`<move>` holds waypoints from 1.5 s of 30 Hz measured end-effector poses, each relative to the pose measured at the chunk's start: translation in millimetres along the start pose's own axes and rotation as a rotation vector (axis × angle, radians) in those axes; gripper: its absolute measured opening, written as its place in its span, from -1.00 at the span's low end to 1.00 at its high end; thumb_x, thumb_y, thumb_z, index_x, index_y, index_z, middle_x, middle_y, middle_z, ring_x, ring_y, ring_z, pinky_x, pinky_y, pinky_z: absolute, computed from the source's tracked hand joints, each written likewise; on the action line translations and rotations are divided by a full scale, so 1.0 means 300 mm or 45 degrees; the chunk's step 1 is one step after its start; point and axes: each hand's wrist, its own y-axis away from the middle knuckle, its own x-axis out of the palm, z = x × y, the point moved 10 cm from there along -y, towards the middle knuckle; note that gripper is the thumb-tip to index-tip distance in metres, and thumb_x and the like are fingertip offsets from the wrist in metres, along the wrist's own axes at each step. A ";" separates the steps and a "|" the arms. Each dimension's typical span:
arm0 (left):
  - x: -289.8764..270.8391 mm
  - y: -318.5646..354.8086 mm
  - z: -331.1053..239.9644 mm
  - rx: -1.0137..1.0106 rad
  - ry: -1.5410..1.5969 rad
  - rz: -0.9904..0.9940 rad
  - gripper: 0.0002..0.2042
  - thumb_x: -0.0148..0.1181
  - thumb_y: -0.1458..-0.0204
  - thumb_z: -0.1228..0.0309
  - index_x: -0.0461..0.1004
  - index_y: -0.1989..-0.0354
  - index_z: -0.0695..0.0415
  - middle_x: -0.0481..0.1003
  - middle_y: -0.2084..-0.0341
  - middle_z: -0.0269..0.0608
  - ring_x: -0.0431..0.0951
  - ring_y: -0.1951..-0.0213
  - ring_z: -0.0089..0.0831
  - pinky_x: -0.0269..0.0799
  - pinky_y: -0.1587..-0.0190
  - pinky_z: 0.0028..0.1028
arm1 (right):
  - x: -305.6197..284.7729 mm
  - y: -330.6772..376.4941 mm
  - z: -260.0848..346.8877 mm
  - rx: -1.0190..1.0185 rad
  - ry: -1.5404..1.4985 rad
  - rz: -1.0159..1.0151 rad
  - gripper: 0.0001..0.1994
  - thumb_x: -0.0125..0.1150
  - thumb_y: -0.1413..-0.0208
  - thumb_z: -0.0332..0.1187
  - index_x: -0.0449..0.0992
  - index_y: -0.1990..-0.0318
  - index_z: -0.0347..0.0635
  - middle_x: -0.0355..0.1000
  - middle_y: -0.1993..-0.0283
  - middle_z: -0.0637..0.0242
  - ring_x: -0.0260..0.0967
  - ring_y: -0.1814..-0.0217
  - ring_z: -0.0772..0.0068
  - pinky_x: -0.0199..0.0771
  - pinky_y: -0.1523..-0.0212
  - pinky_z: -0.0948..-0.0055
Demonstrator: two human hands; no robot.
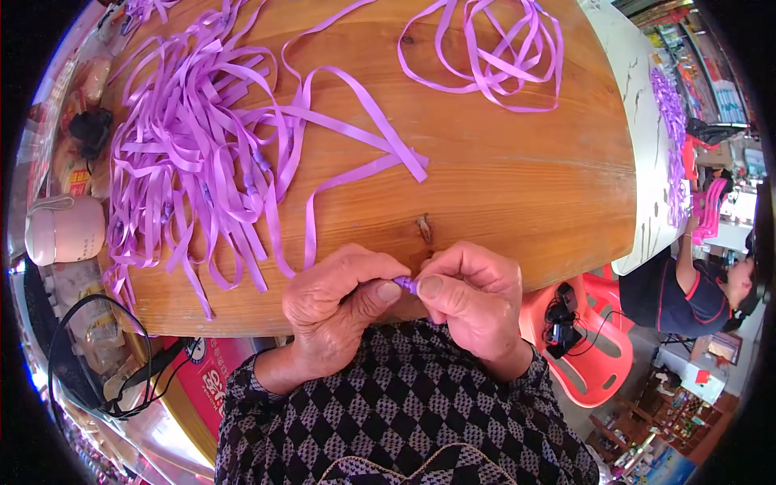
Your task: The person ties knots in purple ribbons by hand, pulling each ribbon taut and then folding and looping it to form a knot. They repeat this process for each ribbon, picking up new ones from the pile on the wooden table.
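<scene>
Packages and signs: at far left, beyond the edge of the wooden surface (517, 178), lie yellowish and red-printed packets (74, 174), partly blurred. Below the near edge, lower left, a red panel with white lettering and a round emblem (212, 373). A pale pink lidded cup (65, 230) stands just beside the left edge; a black looped cable (97, 356) lies below it. At upper right, colourful blurred shop goods behind a white table (643, 105).

Thing in hand: a small purple ribbon piece (406, 284), only a short glossy bit showing, pinched between both thumbs at the near edge of the surface. Left hand (339, 311) and right hand (470, 301) are together, fingers curled, both clamped on that piece, thumb tips nearly touching.

Around: a big heap of purple ribbon strips (194, 153) spreads over the left half of the surface, strands trailing toward the hands. A smaller loose ribbon tangle (489, 48) lies at the far edge, well apart. A red plastic chair (590, 347) stands at right, another person (687, 295) beyond it.
</scene>
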 end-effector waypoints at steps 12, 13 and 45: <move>-0.013 0.013 0.017 -0.091 0.053 -0.043 -0.88 0.19 0.09 0.53 0.48 0.35 0.26 0.42 0.54 -0.26 0.39 0.49 -0.53 0.29 0.42 -0.60 | -0.013 0.004 0.005 -0.059 -0.021 -0.059 -0.86 0.14 0.01 -0.47 0.40 0.43 -0.42 0.34 0.57 0.26 0.17 0.64 0.61 0.15 0.63 0.64; -0.013 0.012 0.019 -0.092 0.053 -0.045 -0.88 0.19 0.09 0.53 0.48 0.35 0.26 0.42 0.54 -0.26 0.39 0.49 -0.53 0.29 0.42 -0.60 | -0.013 0.003 0.001 -0.058 -0.020 -0.057 -0.86 0.14 0.01 -0.47 0.40 0.43 -0.42 0.34 0.57 0.26 0.17 0.64 0.61 0.15 0.63 0.64; 0.031 0.034 -0.070 0.253 -0.440 0.052 -0.76 0.25 0.12 0.37 0.35 0.36 0.18 0.43 0.48 -0.23 0.43 0.48 -0.40 0.34 0.44 -0.49 | 0.037 0.052 0.060 -0.274 0.449 0.023 -0.84 0.14 -0.03 -0.45 0.39 0.33 -0.42 0.38 0.45 0.26 0.26 0.57 0.65 0.28 0.57 0.69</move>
